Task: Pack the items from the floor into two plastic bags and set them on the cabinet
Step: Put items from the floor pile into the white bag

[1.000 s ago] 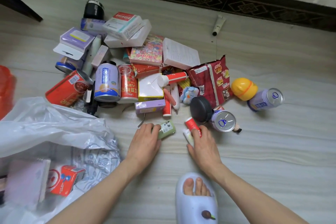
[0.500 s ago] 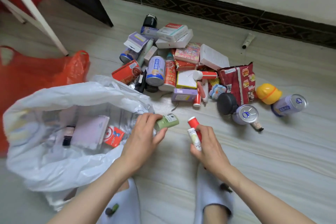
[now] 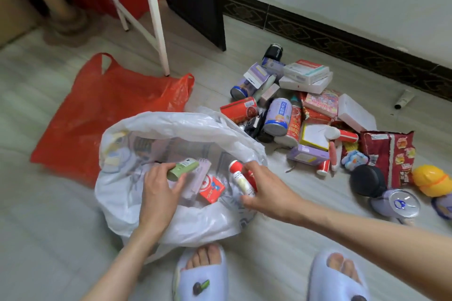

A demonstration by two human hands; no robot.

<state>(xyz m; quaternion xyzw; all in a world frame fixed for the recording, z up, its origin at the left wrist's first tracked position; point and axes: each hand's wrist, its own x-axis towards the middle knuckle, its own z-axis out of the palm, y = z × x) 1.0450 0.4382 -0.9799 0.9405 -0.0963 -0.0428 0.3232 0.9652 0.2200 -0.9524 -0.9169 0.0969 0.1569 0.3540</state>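
Note:
An open white plastic bag point(image 3: 171, 127) lies on the floor in front of me, with a red box point(image 3: 212, 189) and a pale purple notebook point(image 3: 199, 173) inside. My left hand point(image 3: 160, 192) holds a small green tube point(image 3: 183, 168) over the bag's mouth. My right hand point(image 3: 266, 189) grips two small tubes point(image 3: 241, 179), one red with a white cap and one pale, also over the bag. A flat red plastic bag point(image 3: 102, 115) lies behind the white one. A pile of cans, boxes and snack packs point(image 3: 305, 115) sits on the floor to the right.
White metal legs point(image 3: 156, 19) and a dark door panel point(image 3: 195, 0) stand behind the bags. A stray tube point(image 3: 403, 99) lies near the baseboard. A black round case point(image 3: 367, 181), a can point(image 3: 398, 203) and a yellow toy point(image 3: 433, 179) lie at far right. My slippered feet point(image 3: 200, 273) are below.
Both hands carried their tubes leftward from the floor beside the pile to over the white bag's mouth. The view swung left, bringing the red bag into sight.

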